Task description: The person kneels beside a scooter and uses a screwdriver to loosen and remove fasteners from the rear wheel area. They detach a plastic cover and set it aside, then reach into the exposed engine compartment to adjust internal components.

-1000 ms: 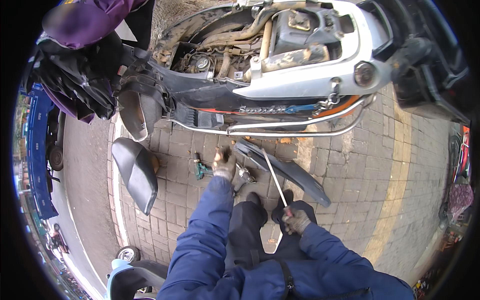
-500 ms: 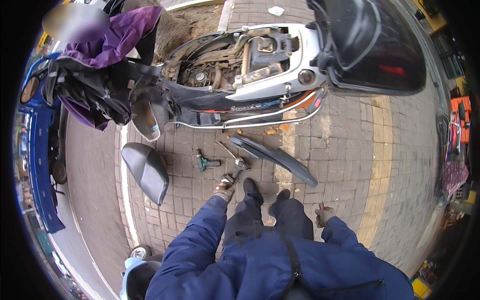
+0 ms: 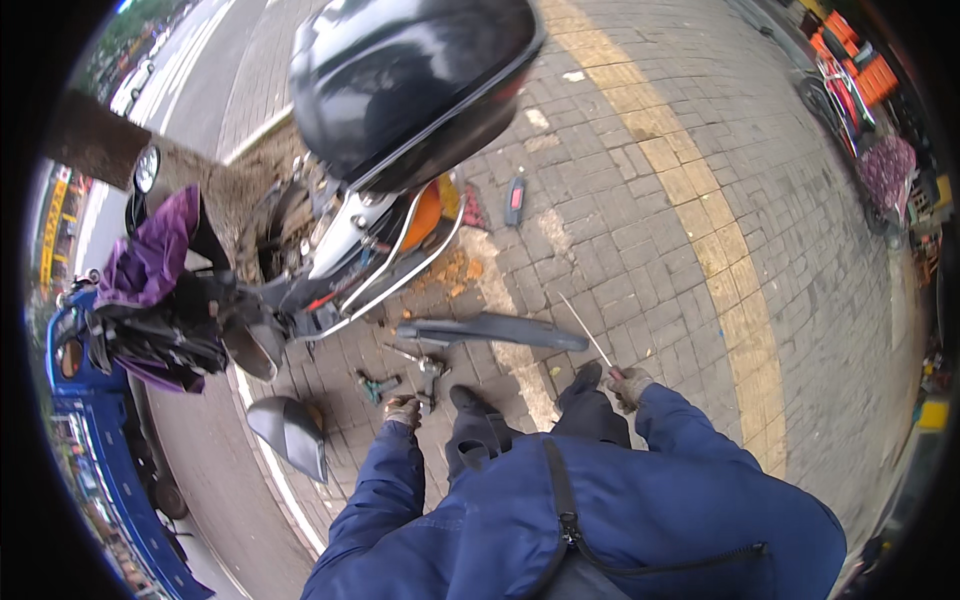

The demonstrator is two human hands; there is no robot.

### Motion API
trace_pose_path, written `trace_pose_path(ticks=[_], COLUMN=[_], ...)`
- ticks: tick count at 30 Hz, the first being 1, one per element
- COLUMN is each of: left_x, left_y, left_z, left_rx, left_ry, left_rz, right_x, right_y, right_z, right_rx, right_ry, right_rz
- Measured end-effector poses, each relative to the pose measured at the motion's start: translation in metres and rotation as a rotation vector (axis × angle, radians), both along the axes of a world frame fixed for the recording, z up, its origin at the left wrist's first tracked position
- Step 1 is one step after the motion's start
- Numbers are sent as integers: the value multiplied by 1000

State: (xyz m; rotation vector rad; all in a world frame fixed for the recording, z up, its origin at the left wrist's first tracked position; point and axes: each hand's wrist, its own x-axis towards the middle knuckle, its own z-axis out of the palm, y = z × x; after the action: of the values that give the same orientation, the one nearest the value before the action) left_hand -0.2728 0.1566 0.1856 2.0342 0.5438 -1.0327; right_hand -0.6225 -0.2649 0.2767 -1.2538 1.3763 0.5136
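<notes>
Fingers of the right hand [image 3: 630,385] are closed round the near end of a thin metal rod [image 3: 585,332], which slants up and away from the knuckles over the paving; fingers of the left hand [image 3: 405,410] are curled on a small tool [image 3: 428,398], though what kind cannot be made out; judged on this view, the rod wants a firm grip low down and its free tip kept clear of the long grey panel [image 3: 490,330] lying just beyond it; that panel sits between the hands and the stripped scooter [image 3: 350,250]; a green-handled tool [image 3: 375,385] lies just beside the left hand; a detached black seat [image 3: 290,432] rests further left; the brick pavement [image 3: 700,220] extends to the right.
</notes>
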Motion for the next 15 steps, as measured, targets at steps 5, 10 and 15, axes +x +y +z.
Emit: trace_pose_path(ticks=[5, 10, 15], left_x=[-26, -49, -53], left_y=[-144, -276, -344], left_z=[24, 68, 80], left_rx=[21, -45, 9], left_ry=[-43, -116, -209], left_rz=[-346, -603, -843], right_x=[-142, -245, -254], right_y=[-79, -135, -160], right_z=[-39, -59, -82], right_rx=[-76, -14, 83], right_ry=[105, 150, 59], right_rz=[-356, -602, -783])
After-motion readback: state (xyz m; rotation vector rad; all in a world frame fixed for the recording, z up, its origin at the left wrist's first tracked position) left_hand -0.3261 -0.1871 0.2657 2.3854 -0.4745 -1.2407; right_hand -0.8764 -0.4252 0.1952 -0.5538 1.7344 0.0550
